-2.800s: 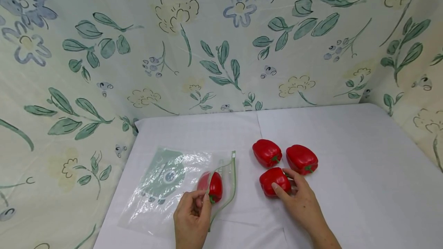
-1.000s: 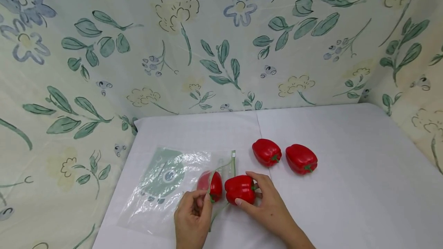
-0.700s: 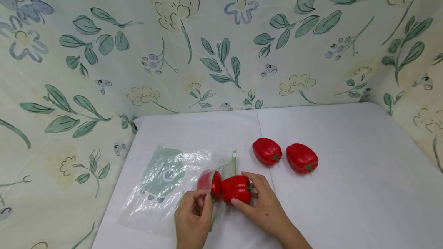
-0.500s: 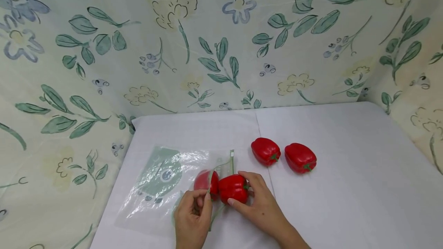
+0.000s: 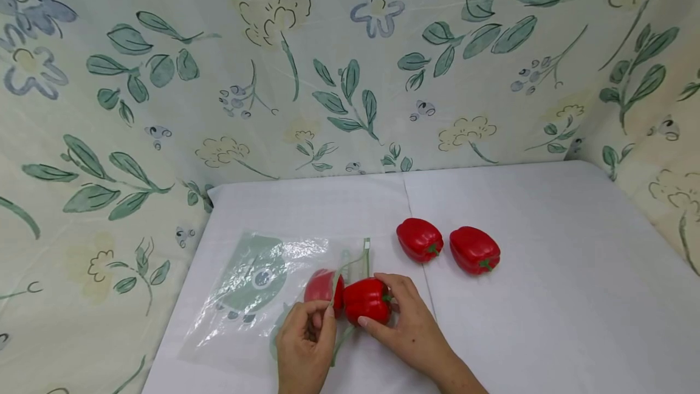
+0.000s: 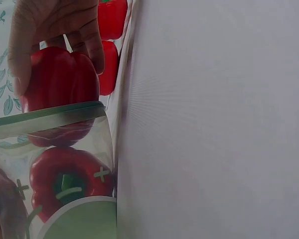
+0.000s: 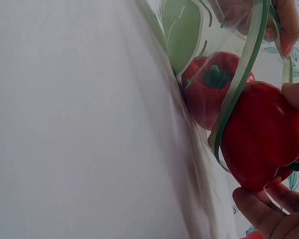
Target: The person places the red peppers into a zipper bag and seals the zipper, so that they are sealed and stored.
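A clear zip bag (image 5: 219, 327) with a green print and green zip edge lies on the white table, its mouth facing right. My left hand (image 5: 305, 339) pinches the near side of that mouth between thumb and fingers. Inside the bag sits one red bell pepper (image 5: 320, 287), seen through the film. My right hand (image 5: 407, 321) grips a second red bell pepper (image 5: 367, 301) by its stem end, thumb on the near side. In the left wrist view this held pepper (image 6: 62, 79) is partly inside the bag's mouth, its bottom end close against the pepper inside (image 6: 65, 174).
Two more red bell peppers, a left one (image 5: 420, 239) and a right one (image 5: 474, 250), lie farther back on the white table (image 5: 547, 272). A floral curtain (image 5: 350, 78) hangs behind the table and along its sides.
My right hand has carried its pepper leftward from beside the two loose ones into the bag's mouth, and the pepper inside has shifted slightly left. My left hand keeps its pinch on the bag.
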The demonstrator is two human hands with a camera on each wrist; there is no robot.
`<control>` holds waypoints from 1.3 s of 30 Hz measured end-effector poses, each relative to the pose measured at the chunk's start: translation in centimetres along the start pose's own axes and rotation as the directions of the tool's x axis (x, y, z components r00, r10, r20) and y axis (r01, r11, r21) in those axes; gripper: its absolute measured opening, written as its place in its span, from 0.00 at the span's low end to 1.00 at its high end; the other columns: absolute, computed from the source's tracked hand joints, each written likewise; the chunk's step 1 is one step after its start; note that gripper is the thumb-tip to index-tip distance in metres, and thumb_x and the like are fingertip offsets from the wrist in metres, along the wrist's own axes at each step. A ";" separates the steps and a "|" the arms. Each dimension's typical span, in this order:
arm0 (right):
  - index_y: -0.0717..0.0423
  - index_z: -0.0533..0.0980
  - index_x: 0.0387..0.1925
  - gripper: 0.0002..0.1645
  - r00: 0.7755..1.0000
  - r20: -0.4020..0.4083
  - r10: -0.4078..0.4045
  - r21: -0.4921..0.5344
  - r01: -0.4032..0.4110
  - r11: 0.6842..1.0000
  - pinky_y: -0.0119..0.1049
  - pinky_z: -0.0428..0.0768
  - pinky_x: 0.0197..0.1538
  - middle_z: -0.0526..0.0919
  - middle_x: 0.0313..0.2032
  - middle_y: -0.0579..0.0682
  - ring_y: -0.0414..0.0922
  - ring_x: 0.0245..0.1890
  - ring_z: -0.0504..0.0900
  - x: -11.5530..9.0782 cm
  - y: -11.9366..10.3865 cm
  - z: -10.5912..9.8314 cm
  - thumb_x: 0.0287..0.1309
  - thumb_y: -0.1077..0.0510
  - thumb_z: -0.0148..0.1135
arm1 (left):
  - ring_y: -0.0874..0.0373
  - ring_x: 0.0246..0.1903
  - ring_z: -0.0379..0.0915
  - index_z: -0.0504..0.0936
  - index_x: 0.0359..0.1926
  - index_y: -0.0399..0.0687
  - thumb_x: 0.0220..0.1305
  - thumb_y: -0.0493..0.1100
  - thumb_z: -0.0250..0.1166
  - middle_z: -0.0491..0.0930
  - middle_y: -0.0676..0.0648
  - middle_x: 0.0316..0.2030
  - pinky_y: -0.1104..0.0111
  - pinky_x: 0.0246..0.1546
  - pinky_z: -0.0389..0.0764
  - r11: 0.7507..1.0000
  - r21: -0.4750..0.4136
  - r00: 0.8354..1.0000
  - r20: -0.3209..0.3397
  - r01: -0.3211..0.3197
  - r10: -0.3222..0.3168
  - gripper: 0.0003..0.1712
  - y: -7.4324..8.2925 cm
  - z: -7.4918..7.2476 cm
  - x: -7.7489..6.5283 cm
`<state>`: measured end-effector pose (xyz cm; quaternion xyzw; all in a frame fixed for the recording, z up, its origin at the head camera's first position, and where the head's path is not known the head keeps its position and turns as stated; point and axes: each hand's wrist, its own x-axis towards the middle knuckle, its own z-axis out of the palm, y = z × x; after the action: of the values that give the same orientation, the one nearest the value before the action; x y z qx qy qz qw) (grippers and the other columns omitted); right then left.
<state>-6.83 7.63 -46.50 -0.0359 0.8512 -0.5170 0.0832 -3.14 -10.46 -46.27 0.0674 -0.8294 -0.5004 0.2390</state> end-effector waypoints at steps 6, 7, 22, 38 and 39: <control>0.37 0.69 0.67 0.47 1.000 0.008 0.000 -0.006 0.000 1.000 0.40 0.85 0.57 0.71 0.62 0.41 0.44 0.59 0.76 0.0 -0.2 0.1 0.46 0.41 0.81 | 0.69 0.20 0.65 0.83 0.37 0.55 0.57 0.27 0.72 0.67 0.59 0.23 0.77 0.17 0.72 1.000 0.014 1.000 0.003 0.003 -0.003 0.16 0.0 0.0 -0.1; 0.37 0.69 0.67 0.47 1.000 0.010 -0.004 -0.008 0.004 1.000 0.40 0.85 0.57 0.71 0.62 0.42 0.44 0.59 0.76 0.0 -0.2 0.1 0.47 0.41 0.81 | 0.69 0.20 0.65 0.83 0.37 0.55 0.57 0.28 0.72 0.67 0.59 0.23 0.77 0.17 0.72 1.000 0.015 1.000 0.003 0.002 -0.002 0.16 0.0 0.1 -0.1; 0.38 0.68 0.67 0.46 0.998 0.056 0.026 0.024 -0.027 0.999 0.39 0.84 0.58 0.71 0.61 0.43 0.45 0.60 0.76 0.1 0.5 0.4 0.48 0.39 0.79 | 0.70 0.20 0.64 0.83 0.36 0.57 0.56 0.27 0.73 0.67 0.60 0.24 0.77 0.17 0.72 0.999 0.009 0.999 0.023 -0.031 0.030 0.18 -0.3 0.4 0.0; 0.37 0.69 0.66 0.45 0.998 0.042 0.041 -0.011 -0.041 0.999 0.36 0.86 0.50 0.73 0.61 0.42 0.44 0.54 0.77 0.7 0.6 0.6 0.48 0.38 0.79 | 0.69 0.21 0.65 0.83 0.37 0.58 0.58 0.29 0.72 0.68 0.61 0.24 0.77 0.17 0.72 0.999 -0.039 0.998 0.046 -0.037 0.039 0.17 -0.2 0.5 0.2; 0.36 0.69 0.66 0.45 0.998 0.034 0.045 -0.020 -0.044 0.999 0.35 0.86 0.48 0.74 0.61 0.42 0.43 0.52 0.77 0.8 0.5 0.7 0.48 0.38 0.79 | 0.70 0.21 0.66 0.83 0.37 0.58 0.58 0.29 0.73 0.68 0.61 0.24 0.77 0.17 0.73 0.998 -0.042 0.998 0.053 -0.040 0.042 0.17 -0.2 0.5 0.2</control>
<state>-7.44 7.19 -47.36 -0.0265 0.8552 -0.5061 0.1088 -3.55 -10.16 -46.58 0.0321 -0.8263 -0.5139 0.2282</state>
